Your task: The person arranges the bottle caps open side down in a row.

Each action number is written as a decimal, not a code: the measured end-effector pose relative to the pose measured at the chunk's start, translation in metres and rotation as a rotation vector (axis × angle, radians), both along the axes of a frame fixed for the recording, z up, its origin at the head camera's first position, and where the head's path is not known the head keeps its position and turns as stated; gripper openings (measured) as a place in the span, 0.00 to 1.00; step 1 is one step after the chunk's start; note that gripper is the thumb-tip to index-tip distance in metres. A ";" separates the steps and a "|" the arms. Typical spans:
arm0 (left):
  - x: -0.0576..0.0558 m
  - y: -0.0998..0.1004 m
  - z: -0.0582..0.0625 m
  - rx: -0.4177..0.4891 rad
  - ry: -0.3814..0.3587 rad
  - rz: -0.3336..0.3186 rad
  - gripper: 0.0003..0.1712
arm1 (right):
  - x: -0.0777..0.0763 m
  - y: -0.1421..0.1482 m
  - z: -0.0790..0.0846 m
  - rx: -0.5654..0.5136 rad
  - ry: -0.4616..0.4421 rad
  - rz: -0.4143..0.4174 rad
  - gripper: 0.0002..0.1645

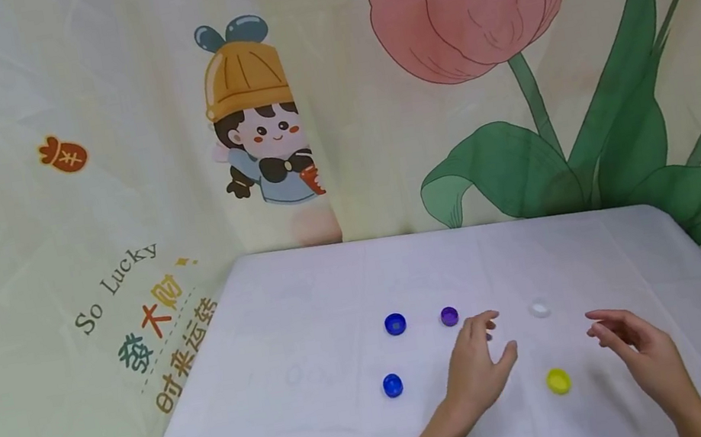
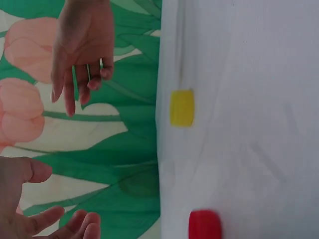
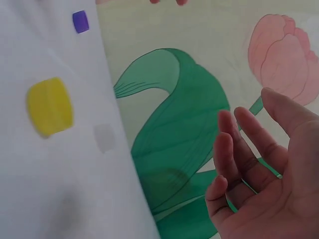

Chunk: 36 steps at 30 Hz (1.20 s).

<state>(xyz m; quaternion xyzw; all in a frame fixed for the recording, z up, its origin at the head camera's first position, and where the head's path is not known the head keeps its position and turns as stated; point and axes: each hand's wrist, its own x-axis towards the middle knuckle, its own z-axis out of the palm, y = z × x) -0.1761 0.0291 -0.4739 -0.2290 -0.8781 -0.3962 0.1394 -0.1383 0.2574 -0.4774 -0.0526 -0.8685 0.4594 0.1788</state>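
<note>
Nearest me: yellow cap (image 1: 559, 381), on white table (image 1: 282, 307), untouched. Likely light, stiff, slick plastic; I'd pinch its side wall. Round, so no long axis; open face seems up. To either side, left hand (image 1: 478, 369) and right hand (image 1: 650, 354) hang loose-fingered, holding nothing. Farther: clear cap (image 1: 539, 307), purple cap (image 1: 450, 316).

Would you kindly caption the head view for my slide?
Left hand and right hand above a table, yellow piece between them.

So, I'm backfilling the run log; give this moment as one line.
left hand: empty, above table; right hand: empty, above table; yellow piece: on table; purple piece: on table
</note>
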 end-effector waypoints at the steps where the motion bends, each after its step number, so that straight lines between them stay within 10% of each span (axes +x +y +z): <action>1: 0.003 0.006 -0.004 -0.001 -0.020 -0.016 0.24 | 0.002 0.000 -0.004 -0.013 -0.015 -0.011 0.18; 12: 0.020 0.047 -0.037 -0.150 -0.284 -0.061 0.28 | 0.005 0.008 -0.051 -0.132 -0.210 -0.003 0.22; 24: 0.017 0.056 -0.060 -0.247 -0.108 -0.035 0.26 | 0.002 0.007 -0.070 0.000 -0.299 0.155 0.28; 36: 0.015 0.057 -0.061 -0.289 -0.136 -0.039 0.19 | 0.005 0.004 -0.077 0.050 -0.272 0.172 0.22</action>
